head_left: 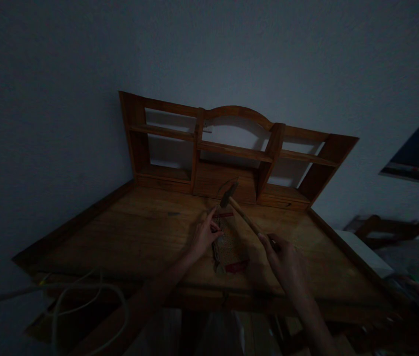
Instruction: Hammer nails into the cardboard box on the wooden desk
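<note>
So on the far left a pale cable (83,286) loops around by the near edge of the bench (131,237). Next up, the left hand (205,233) is at the left edge of a tan patterned piece (231,247) with red ends, which lies on the bench; its fingers are bent, but it's too dark to tell if they're pinching anything. The hammer (245,217) is tilted, head up over the far end of that piece, and the right hand (285,259) has its fingers wrapped round the handle's lower end.
</note>
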Available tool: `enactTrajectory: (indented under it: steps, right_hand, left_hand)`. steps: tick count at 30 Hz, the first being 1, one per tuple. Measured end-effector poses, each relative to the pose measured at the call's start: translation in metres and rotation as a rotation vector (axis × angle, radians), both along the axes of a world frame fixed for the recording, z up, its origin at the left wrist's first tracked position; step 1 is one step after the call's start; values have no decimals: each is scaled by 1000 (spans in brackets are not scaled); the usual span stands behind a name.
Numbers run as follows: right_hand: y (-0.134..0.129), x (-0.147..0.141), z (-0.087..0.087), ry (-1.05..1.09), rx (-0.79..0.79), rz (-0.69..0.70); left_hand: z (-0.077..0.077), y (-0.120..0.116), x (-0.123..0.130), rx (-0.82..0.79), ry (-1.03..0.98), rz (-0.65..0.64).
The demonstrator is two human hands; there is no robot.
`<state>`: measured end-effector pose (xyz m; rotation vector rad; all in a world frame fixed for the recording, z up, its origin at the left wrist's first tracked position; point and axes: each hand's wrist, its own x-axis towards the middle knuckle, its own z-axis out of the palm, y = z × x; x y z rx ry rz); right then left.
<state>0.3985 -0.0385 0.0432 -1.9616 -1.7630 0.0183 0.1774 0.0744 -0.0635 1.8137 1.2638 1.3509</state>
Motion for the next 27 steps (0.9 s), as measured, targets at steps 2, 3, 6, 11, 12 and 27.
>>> enactTrajectory:
  steps: [2,3,6,11,12,27]
  right_hand:
    - [-1,-4,-2,-49,17,17]
    - [-2,-7,-3,-84,15,22]
    - [-5,-15,-7,-203,-9,34]
    - [-9,-20,-7,-301,37,23]
    - [-10,-20,-6,-302,57,19]
    - [-10,-18,-15,-170,12,22]
  left_hand:
    - [0,-1,0,6,-4,-2]
    - [0,-1,0,7,-4,-2]
    - [-2,0,0,5,4,2]
    - [-10,6,-1,20,10,5]
    - [-11,7,-1,24,12,8]
    - [-1,1,0,-47,30,32]
